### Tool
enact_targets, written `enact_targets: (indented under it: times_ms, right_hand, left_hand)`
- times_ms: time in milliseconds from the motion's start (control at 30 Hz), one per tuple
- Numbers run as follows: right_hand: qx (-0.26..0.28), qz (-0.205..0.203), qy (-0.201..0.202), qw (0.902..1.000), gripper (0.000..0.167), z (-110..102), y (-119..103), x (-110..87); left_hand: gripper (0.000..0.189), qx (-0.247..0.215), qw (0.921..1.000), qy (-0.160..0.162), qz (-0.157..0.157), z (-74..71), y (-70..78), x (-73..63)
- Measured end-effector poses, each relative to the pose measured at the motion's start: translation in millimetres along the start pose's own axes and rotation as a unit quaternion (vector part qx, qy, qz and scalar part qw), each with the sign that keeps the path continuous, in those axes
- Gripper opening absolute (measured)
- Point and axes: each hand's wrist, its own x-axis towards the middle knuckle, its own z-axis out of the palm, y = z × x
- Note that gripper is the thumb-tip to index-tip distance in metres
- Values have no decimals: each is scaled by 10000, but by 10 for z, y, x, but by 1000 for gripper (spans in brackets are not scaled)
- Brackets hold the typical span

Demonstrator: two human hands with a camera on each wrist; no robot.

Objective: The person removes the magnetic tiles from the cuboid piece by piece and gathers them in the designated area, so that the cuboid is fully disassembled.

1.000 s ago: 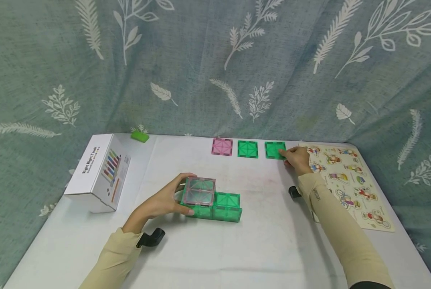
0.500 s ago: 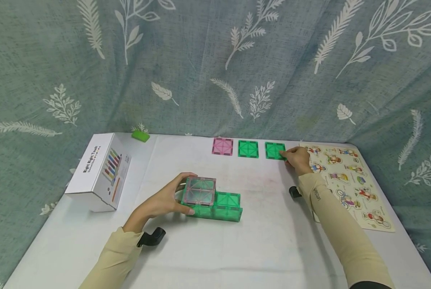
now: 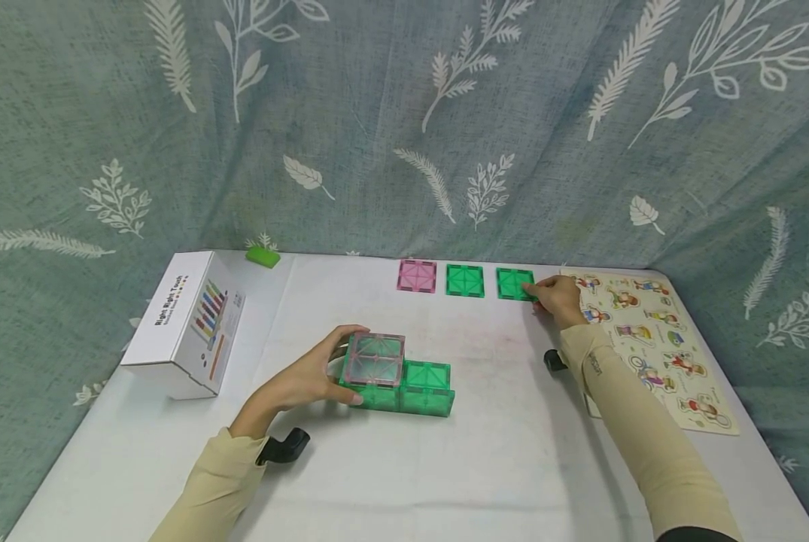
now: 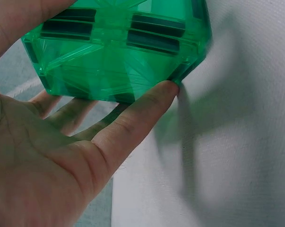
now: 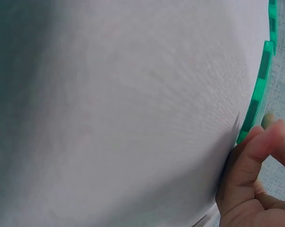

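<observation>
My left hand grips the left end of a structure of magnetic tiles, its thumb along the front and other fingers behind. The structure is green, with a translucent pink tile on top of its taller left part. In the left wrist view, its green wall shows between thumb and fingers. At the back right, my right hand pinches the right edge of a flat green magnetic tile. The right wrist view shows that tile edge-on at the fingertips. Left of it lie another green tile and a pink tile.
On the left stands a white box with printed pictures. Behind it lies a small bright green block near the curtain. A picture board lies on the right, partly under my right forearm. Everything stands on a white-covered table.
</observation>
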Motion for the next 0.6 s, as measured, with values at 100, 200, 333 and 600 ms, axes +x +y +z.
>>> enact_targets:
  times_ms: [100, 200, 333, 600]
  right_hand:
    - [-48, -111, -137, 9998, 46, -25, 4, -21]
    - [-304, -270, -224, 9989, 50, -57, 3, -38]
    - [-883, -469, -347, 9944, 54, -93, -28, -70]
    - [-2186, -1501, -609, 9623, 57, -80, -220, -290]
  left_hand:
    - [104, 7, 10000, -15, -5, -4, 1, -8]
    - [103, 87, 10000, 11, -24, -8, 2, -21]
    - [103, 203, 9998, 61, -37, -18, 2, -43]
    - [104, 301, 9994, 151, -45, -57, -10, -79]
